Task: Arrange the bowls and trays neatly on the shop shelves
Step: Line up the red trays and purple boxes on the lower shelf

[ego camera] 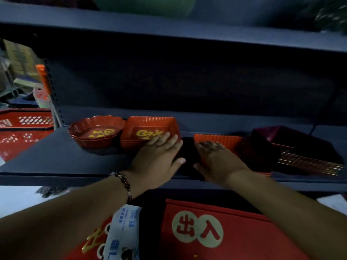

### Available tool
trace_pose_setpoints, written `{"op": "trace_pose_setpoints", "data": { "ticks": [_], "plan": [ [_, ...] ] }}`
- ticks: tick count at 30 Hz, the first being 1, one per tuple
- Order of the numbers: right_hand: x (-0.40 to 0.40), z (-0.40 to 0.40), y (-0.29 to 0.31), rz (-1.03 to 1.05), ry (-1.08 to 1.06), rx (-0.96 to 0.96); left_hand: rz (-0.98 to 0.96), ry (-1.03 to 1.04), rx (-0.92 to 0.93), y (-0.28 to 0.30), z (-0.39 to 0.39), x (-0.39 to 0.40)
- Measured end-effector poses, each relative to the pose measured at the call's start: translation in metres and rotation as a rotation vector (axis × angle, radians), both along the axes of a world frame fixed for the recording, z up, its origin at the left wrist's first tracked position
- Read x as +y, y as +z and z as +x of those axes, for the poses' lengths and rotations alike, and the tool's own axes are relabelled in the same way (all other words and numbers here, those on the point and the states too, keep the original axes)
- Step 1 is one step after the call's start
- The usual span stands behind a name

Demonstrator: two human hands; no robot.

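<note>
On the dark shelf [56, 158] a stack of red scalloped bowls [96, 131] with gold lettering stands at the left. Beside it sits a stack of red square trays [148, 128], also gold-lettered. My left hand [159, 156] rests with straight fingers on the near right corner of that square stack. A third stack of red ribbed trays [219, 140] lies to the right. On its near left edge lies my right hand [216, 158], fingers over the rim and thumb along the side. A dark gap separates the two stacks.
Dark maroon trays with gold edges [300, 156] are piled at the far right of the shelf. Red slotted baskets [26, 126] sit beyond the shelf's left post. A red mat with printed characters [216, 231] lies below. Another shelf board [169, 30] runs overhead.
</note>
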State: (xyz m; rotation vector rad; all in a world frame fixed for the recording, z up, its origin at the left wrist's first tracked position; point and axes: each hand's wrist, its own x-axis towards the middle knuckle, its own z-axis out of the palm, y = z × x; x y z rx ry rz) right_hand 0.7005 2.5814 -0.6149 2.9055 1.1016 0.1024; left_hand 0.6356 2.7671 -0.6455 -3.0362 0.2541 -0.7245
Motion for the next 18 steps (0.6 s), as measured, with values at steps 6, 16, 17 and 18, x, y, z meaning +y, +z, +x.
{"op": "trace_pose_setpoints", "data": {
  "ticks": [6,16,17,18],
  "plan": [
    [-0.117,-0.001,-0.018,-0.08,-0.206,0.015,0.032,-0.148,0.197,-0.005,0.018,-0.096],
    [-0.161,-0.016,-0.035,0.648,-0.404,0.296,-0.311,0.052,0.159,0.007,0.03,-0.129],
    [-0.158,-0.017,-0.034,0.759,-0.457,0.348,-0.344,0.079,0.161,0.01,0.031,-0.129],
    [-0.154,-0.018,-0.032,0.85,-0.506,0.393,-0.389,0.098,0.175,0.011,0.035,-0.127]
  ]
}}
